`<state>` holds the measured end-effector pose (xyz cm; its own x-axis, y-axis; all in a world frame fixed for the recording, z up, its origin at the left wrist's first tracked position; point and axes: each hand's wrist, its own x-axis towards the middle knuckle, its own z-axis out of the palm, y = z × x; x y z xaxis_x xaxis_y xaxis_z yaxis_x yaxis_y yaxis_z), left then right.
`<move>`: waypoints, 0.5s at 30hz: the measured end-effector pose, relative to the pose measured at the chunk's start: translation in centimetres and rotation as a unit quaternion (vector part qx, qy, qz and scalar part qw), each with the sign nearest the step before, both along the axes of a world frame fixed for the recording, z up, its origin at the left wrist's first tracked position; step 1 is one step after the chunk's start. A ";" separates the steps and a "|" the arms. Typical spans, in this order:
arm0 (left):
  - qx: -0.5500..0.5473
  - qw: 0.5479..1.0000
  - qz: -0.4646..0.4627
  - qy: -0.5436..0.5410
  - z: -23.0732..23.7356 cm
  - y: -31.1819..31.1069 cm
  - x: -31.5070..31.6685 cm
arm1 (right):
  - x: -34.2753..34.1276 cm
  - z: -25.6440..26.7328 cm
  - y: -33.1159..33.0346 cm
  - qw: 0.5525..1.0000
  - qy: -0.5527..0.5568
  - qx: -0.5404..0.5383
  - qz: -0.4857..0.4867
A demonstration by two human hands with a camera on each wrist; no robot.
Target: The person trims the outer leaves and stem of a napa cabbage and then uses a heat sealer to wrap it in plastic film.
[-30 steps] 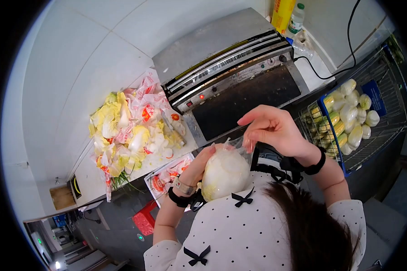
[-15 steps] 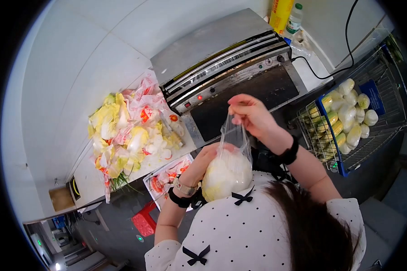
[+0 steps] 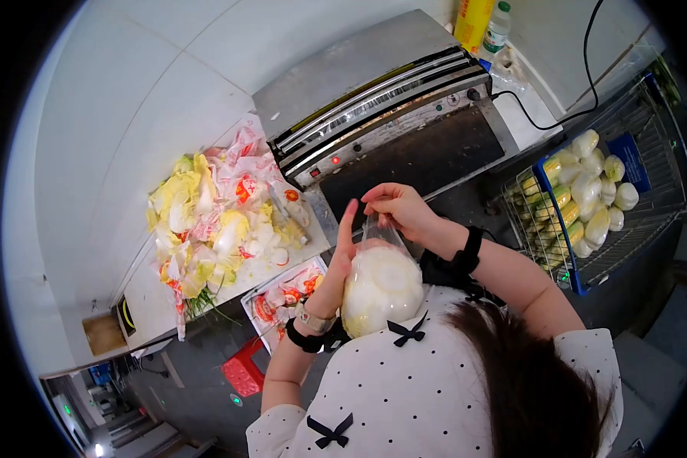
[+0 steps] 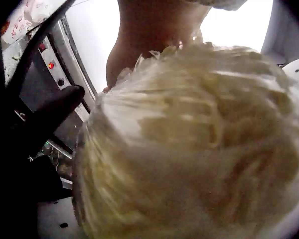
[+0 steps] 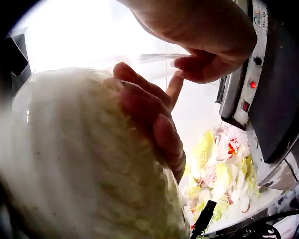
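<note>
A pale napa cabbage (image 3: 383, 294) in clear plastic film is close against the person's chest, its round white end facing up. My left hand (image 3: 340, 267) grips its far left side, with the fingers curled round it in the right wrist view and the thumb pointing up. Over the top, my right hand (image 3: 408, 216) pinches the gathered film (image 3: 372, 230) between thumb and fingers. That film stretches taut from the cabbage to the fingertips in the right wrist view. Crinkled film covers the leafy side of the cabbage (image 4: 189, 149) in the left wrist view.
A film-wrapping machine (image 3: 358, 84) with a dark plate and lit red lamp stands ahead. Left of it, loose leaves (image 3: 179, 202) and printed wrappers lie piled on the counter. A shopping cart (image 3: 545, 179) holds several wrapped cabbages at right. A red stool (image 3: 244, 369) stands below.
My right hand first rose, drawing the film up off the cabbage, then came down and left closer to my left hand. My left thumb has lifted upright beside the film.
</note>
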<state>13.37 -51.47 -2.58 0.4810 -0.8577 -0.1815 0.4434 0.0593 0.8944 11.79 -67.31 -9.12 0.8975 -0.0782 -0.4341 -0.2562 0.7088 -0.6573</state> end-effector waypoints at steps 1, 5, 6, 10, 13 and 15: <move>0.007 1.000 -0.007 0.002 0.2 0.0 -0.1 | -0.1 0.0 0.2 1.000 0.010 -0.004 0.007; 0.019 0.998 -0.063 -0.023 -0.7 1.0 1.1 | -0.1 -1.4 1.9 0.996 -0.002 -0.050 0.075; 0.019 0.995 -0.085 -0.038 -1.2 1.2 1.4 | -0.4 -1.5 2.2 0.994 -0.016 -0.058 0.089; 0.058 0.996 -0.039 0.047 -0.6 1.5 0.8 | -0.7 -3.7 2.4 0.955 -0.011 -0.168 0.243; 0.088 0.996 -0.026 0.018 -0.8 1.7 1.2 | -1.4 -7.5 2.4 0.838 -0.242 -0.343 0.348; 0.086 0.995 -0.048 0.002 -0.4 1.6 1.3 | -1.7 -5.2 1.3 0.719 -0.222 -0.514 0.412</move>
<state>14.71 -49.89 -3.01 0.3965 -0.8562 -0.3312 0.4440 -0.1370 0.8855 10.10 -66.01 -14.29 0.8549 0.4853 -0.1835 0.0859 -0.4812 -0.8724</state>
